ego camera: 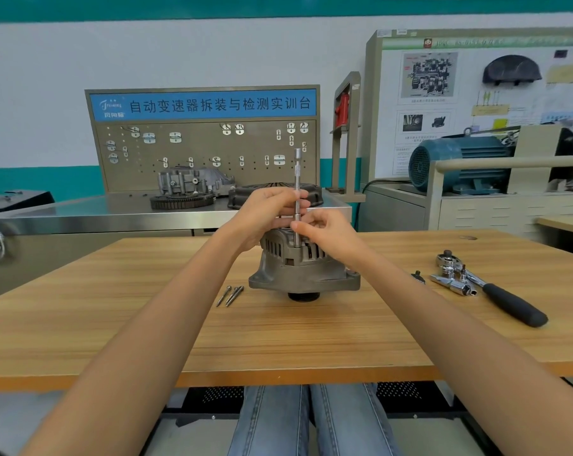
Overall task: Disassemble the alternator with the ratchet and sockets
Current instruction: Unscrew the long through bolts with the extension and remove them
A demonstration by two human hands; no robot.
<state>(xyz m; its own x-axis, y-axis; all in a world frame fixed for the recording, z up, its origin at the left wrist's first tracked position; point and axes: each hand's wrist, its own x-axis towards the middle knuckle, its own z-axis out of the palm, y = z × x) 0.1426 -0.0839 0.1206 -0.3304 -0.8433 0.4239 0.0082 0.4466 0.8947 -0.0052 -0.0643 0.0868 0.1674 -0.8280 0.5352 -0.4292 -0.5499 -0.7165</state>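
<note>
Two hands on one tool: left hand (272, 210) has its fingers curled round the extension bar (297, 199), which stands upright with its lower end in the top of the alternator (303, 268) and its socket end pointing up. Right hand (324, 235) is lower, beside the bar's base; its grip looks like a thumb-and-fingertip pinch on the shaft, but the contact is partly hidden. Alternator sits pulley-down mid wooden surface (278, 340), rear housing up. Three long through bolts (230, 295) lie loose on the surface just left of it, tips close together. Ratchet (495, 289) with black handle lies well to the right, untouched, with loose sockets (451, 281) touching or just beside its head. Small dark adapter bit (418, 277) between alternator and sockets.
</note>
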